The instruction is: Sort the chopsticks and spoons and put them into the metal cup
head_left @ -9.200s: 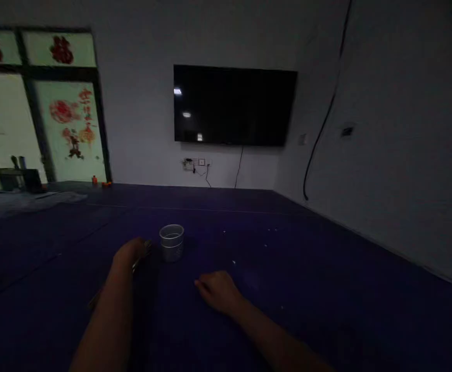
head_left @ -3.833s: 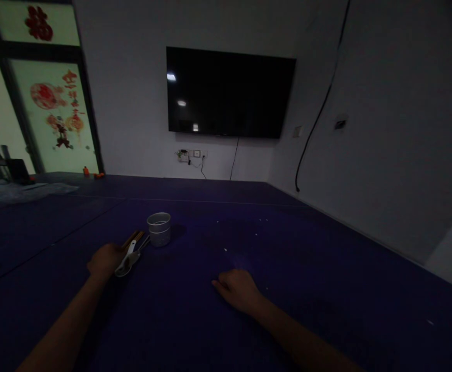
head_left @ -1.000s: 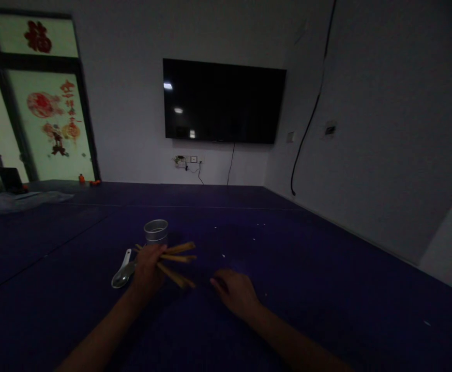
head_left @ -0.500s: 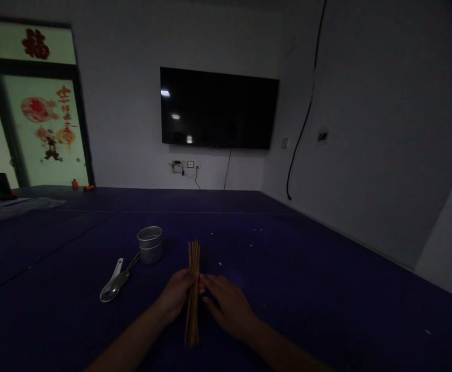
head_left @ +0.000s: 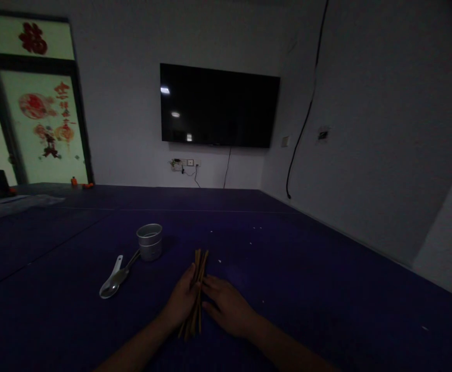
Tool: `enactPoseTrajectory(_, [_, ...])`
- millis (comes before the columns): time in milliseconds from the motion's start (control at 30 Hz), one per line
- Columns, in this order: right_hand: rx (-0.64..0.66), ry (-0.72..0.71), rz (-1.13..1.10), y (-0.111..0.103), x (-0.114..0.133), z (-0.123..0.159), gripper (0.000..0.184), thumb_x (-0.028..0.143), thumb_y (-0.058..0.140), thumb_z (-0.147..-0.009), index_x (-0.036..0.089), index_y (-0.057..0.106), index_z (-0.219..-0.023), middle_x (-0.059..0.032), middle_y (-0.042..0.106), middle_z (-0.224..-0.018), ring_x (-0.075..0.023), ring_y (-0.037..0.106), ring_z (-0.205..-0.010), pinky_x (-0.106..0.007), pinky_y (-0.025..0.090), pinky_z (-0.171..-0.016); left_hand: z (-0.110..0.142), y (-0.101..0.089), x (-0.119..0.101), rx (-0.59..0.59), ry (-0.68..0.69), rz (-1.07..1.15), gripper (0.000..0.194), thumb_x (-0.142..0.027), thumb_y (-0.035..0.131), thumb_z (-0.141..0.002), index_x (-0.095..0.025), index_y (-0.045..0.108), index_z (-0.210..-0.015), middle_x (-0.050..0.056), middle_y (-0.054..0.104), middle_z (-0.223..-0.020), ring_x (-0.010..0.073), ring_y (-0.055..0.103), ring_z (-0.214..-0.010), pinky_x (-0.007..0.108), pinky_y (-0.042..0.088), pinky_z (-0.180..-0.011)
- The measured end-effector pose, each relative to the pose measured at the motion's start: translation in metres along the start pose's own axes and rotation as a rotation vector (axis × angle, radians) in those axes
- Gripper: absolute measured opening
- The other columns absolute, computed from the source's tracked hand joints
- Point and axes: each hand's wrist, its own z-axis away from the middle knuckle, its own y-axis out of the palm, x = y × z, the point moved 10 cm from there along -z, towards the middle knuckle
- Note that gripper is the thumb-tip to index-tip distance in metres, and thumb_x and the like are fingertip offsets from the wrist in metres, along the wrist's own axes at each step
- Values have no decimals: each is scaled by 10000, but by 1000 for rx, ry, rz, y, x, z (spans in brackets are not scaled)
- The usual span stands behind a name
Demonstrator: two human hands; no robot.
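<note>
A bundle of several thin wooden chopsticks (head_left: 200, 261) is between my two hands, leaning a little to the right at its far end and fanned out at the near end. My left hand (head_left: 182, 295) is closed round the bundle from the left, thumb lying along it. From the right, my right hand (head_left: 228, 306) presses its bent fingertips against the sticks. Left of the hands stands a grey metal cup (head_left: 150, 245). Beside that cup, a metal spoon (head_left: 118, 279) lies partly over a white spoon (head_left: 117, 263).
The dark blue-purple table surface (head_left: 319, 289) has small white scraps on it, such as one scrap (head_left: 220, 261) beyond my hands. Crumpled plastic sheeting (head_left: 16, 205) lies at far left, near small orange objects (head_left: 74, 181). A television (head_left: 220, 108) hangs on the wall.
The bundle has turned from nearly upright in view to leaning right, and its ends have spread apart. My left hand has shifted slightly right, its thumb now pointing along the sticks.
</note>
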Motion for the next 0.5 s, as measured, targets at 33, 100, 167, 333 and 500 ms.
enactPoseTrajectory(33, [-1, -1, -3, 1, 0, 0, 453, 301, 437, -901, 183, 457, -1338, -99, 430, -1410, -246, 376, -1300, -426, 311, -1073, 1, 1, 0, 4, 28, -73, 562, -362, 546, -802, -157, 476, -1321, 115, 432, -1410, 258, 363, -1317, 432, 230, -1120])
enactPoseTrajectory(100, [-1, -3, -5, 2, -1, 0, 450, 291, 439, -899, 186, 461, -1336, -95, 420, -1418, -243, 374, -1302, -419, 308, -1076, 4, 2, -3, 12, 66, -190, 554, -333, 486, -832, -137, 441, -1348, 126, 386, -1437, 246, 332, -1336, 425, 220, -1128])
enactPoseTrajectory(167, [4, 1, 0, 4, -2, 0, 453, 288, 430, -902, 174, 458, -1340, -98, 410, -1424, -247, 370, -1304, -420, 304, -1079, 6, 1, -10, -1, 105, -264, 543, -312, 453, -843, -123, 434, -1352, 135, 385, -1435, 242, 339, -1333, 428, 233, -1124])
enactPoseTrajectory(333, [-4, 14, 11, 4, -4, 1, 471, 306, 427, -908, 146, 442, -1350, -126, 418, -1414, -261, 374, -1301, -439, 316, -1069, 10, 1, -33, -14, 134, -340, 484, -284, 456, -828, -149, 513, -1289, 133, 460, -1384, 251, 399, -1295, 454, 277, -1102])
enactPoseTrajectory(500, [-30, 18, 17, 0, -3, 3, 469, 298, 442, -900, 141, 451, -1342, -137, 440, -1396, -263, 398, -1286, -440, 333, -1060, 10, 0, -43, -18, 118, -345, 414, -269, 462, -819, -186, 583, -1206, 111, 516, -1333, 252, 427, -1269, 460, 293, -1088])
